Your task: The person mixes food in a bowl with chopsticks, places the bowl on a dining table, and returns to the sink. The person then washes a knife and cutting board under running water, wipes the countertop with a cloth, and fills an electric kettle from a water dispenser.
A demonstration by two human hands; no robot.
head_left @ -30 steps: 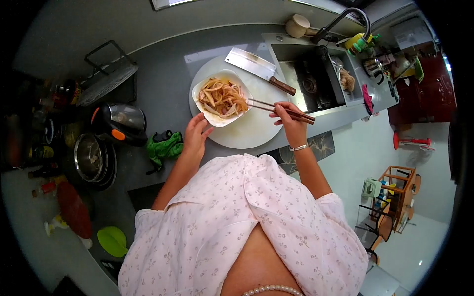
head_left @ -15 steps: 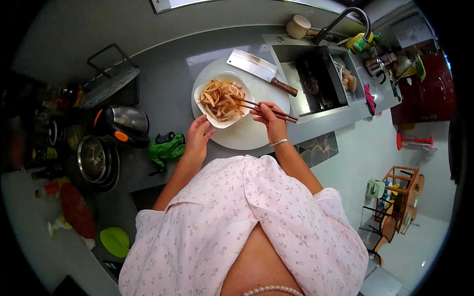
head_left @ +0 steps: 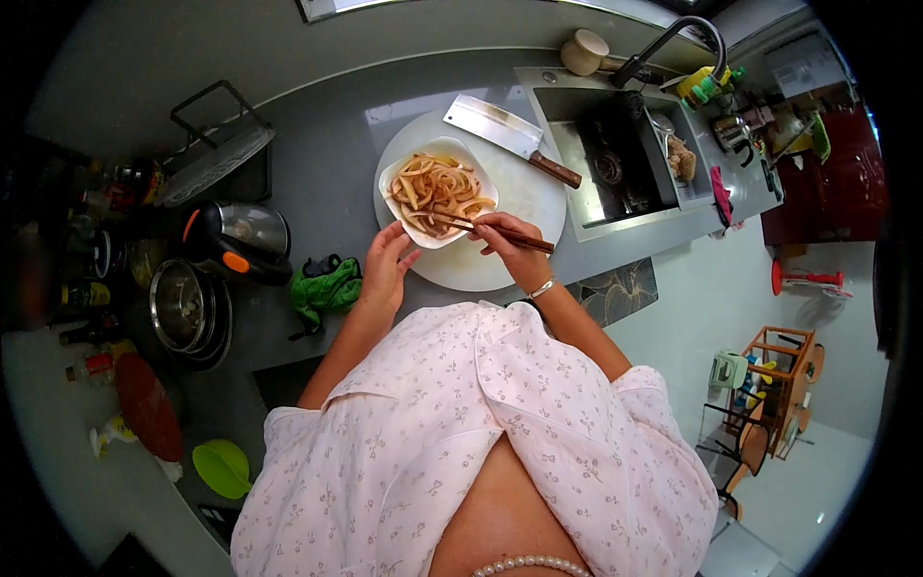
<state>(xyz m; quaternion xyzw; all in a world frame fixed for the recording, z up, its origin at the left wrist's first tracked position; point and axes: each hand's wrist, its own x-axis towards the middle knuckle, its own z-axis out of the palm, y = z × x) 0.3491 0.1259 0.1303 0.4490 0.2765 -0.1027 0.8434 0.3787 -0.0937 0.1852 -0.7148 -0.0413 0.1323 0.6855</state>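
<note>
A white squarish bowl (head_left: 430,238) stands on a round white cutting board (head_left: 500,264), filled with sliced onions (head_left: 437,183) coated in brownish sauce. My left hand (head_left: 386,264) holds the bowl's near left edge, fingers at the rim and thumb apart. In my right hand (head_left: 514,252) is a pair of dark wooden chopsticks (head_left: 460,222), their tips among the onions at the near side of the bowl. Behind the bowl, toward the right, a cleaver (head_left: 495,125) with a wooden handle lies flat, its handle reaching past the board's edge.
Right of the board is a sink (head_left: 577,120) with a dark faucet (head_left: 707,24). At left are an electric kettle (head_left: 252,231), stacked metal bowls (head_left: 183,306), a green cloth (head_left: 325,288) and a dish rack (head_left: 216,168). A green bowl (head_left: 221,468) sits lower left.
My right hand has moved left and nearer to me, taking the chopstick tips from the right side of the onions to the near side. The onions have shifted; my left hand stays at the bowl.
</note>
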